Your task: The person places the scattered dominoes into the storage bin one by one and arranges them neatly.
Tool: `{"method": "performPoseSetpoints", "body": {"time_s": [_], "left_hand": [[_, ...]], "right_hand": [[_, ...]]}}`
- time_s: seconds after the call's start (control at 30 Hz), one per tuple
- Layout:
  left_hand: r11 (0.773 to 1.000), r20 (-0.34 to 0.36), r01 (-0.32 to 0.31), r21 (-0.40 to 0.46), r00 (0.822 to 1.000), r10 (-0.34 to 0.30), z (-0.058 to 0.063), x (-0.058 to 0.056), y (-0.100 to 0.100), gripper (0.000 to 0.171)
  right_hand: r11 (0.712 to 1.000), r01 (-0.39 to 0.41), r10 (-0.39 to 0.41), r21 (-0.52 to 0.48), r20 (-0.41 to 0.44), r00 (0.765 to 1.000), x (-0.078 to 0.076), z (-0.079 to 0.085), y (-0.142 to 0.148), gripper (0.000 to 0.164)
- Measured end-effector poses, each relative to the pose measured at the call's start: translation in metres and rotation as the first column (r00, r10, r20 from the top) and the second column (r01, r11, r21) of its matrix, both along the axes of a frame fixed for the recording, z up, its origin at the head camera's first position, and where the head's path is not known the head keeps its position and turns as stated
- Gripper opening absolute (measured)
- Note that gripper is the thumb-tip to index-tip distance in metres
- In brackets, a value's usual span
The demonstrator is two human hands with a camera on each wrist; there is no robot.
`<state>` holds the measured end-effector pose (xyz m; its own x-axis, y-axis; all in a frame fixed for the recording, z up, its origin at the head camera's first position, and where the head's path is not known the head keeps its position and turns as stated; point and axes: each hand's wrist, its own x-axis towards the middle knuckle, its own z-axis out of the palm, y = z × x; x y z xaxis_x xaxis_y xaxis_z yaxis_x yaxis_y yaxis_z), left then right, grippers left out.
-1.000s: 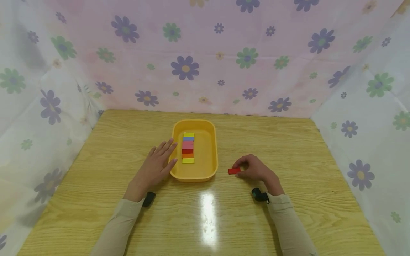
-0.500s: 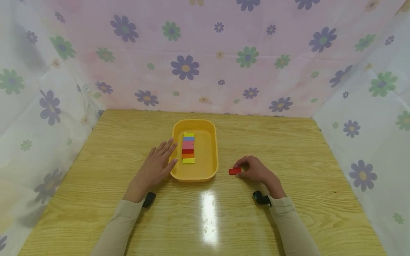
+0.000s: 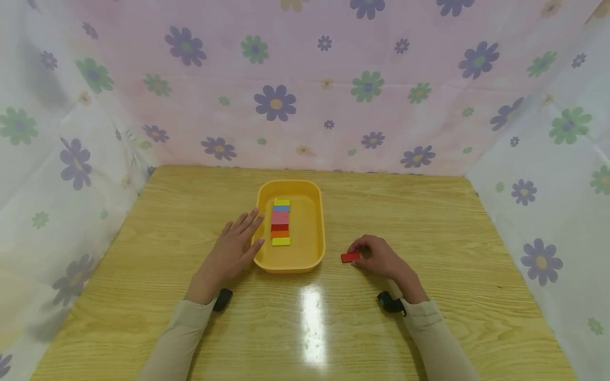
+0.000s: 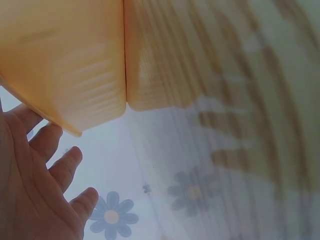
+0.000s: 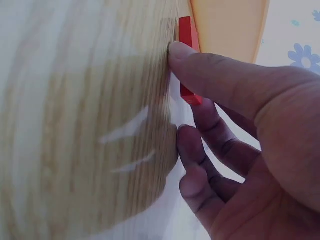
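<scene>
A small flat red rectangular block (image 3: 348, 258) lies at the fingertips of my right hand (image 3: 383, 258), just right of the yellow plastic tray (image 3: 308, 259). In the right wrist view, thumb and index finger pinch this red block (image 5: 187, 33) close over the table, while the other fingers curl loosely beneath. My left hand (image 3: 226, 255) rests with fingers spread against the tray's left rim; the left wrist view has its fingertips on the rim's outer side. Inside the tray, a row of coloured blocks (image 3: 280, 218) in yellow, blue, pink, red and orange lies along the left.
The wooden table (image 3: 405, 206) carries the tray and both hands. A flowered cloth (image 3: 305, 106) hangs behind and at both sides. A dark wrist camera (image 3: 391, 302) sits at the right sleeve, another wrist camera (image 3: 223, 300) at the left.
The right hand and red block have barely shifted; the whole head view drifts slightly. The left hand keeps its place at the tray rim.
</scene>
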<state>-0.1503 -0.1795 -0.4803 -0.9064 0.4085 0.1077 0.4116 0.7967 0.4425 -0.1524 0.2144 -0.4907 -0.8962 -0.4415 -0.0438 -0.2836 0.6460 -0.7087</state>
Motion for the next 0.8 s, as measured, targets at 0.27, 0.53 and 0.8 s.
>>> {"method": "performPoseSetpoints", "body": {"time_s": [0.27,0.53,0.8], "left_hand": [[1.0,-0.013,0.0,0.003,1.0,0.0,-0.002,0.0,0.0,0.063],[1.0,-0.007,-0.003,0.011,1.0,0.003,-0.001,0.002,-0.001,0.063],[1.0,-0.009,-0.004,0.01,1.0,0.004,0.001,0.001,-0.001,0.063]], "right_hand": [[0.995,0.046,-0.045,-0.094,0.014,0.999,0.008,0.004,-0.002,0.024],[0.955,0.141,-0.141,-0.261,0.016,0.99,0.016,0.002,-0.013,0.023],[0.879,0.203,-0.223,-0.432,0.004,0.975,0.024,0.001,-0.023,0.025]]}}
